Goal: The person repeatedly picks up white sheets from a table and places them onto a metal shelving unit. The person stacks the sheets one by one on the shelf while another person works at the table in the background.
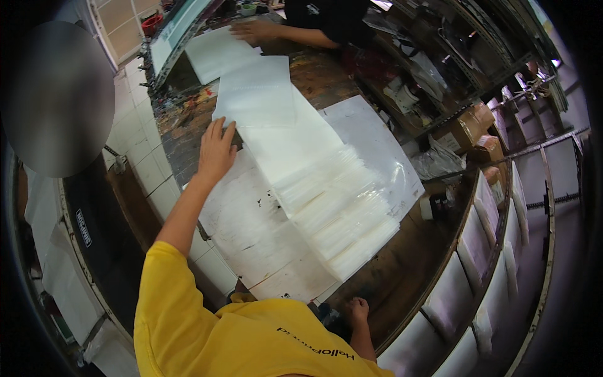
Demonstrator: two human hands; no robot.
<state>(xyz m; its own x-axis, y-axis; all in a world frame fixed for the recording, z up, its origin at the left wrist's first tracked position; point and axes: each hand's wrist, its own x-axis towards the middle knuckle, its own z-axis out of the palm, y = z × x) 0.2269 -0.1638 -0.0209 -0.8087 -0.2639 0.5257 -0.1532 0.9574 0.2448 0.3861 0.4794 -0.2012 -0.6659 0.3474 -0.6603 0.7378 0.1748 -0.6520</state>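
Observation:
My left hand reaches over the work table with its fingers stretched out. Its fingertips touch the lower left corner of a translucent plastic sheet. That sheet overlaps a long white sheet, and on the white one's near half lies a fanned row of clear plastic sleeves. Low at the table's near edge, my right hand is loosely closed, apart from the sheets, and nothing shows in it. At the far end, a co-worker's hand rests on another translucent sheet.
A greyish plastic sheet lies to the right of the sleeves, and a stained white board lies under the work. A glass-like panel slants at the far left. Racks with white panels curve along the right; cardboard boxes stand beyond.

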